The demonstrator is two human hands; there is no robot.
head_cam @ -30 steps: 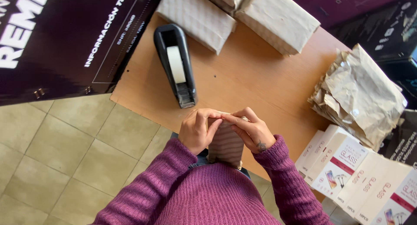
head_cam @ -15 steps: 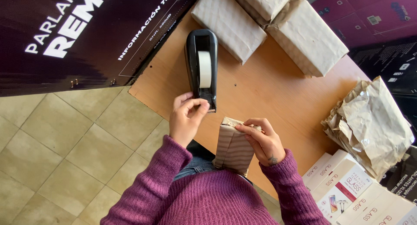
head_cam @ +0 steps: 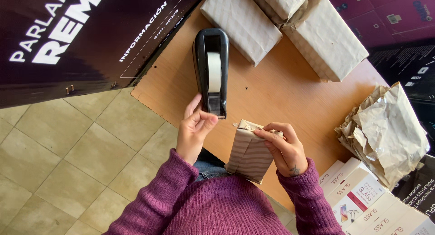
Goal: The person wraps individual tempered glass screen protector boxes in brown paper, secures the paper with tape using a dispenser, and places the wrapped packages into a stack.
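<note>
Beige floor tiles (head_cam: 68,153) meet a wooden table (head_cam: 272,94) seen from above. Beside the table's far-left edge stands a large dark carton (head_cam: 68,35) with white lettering. Three parcels wrapped in striped paper (head_cam: 244,19) lie at the far end, partly cut off by the top edge. A heap of crumpled brown paper bags (head_cam: 385,126) sits at the right, and white flat boxes with red bands (head_cam: 362,194) run out of the lower right corner. The left hand (head_cam: 194,130) pinches thumb and forefinger at the cutter end of a black tape dispenser (head_cam: 211,72); whether tape is between them is hard to make out. The right hand (head_cam: 283,146) curls around a small striped-paper parcel (head_cam: 249,153) at the near table edge, fingers pressing its folded top.
</note>
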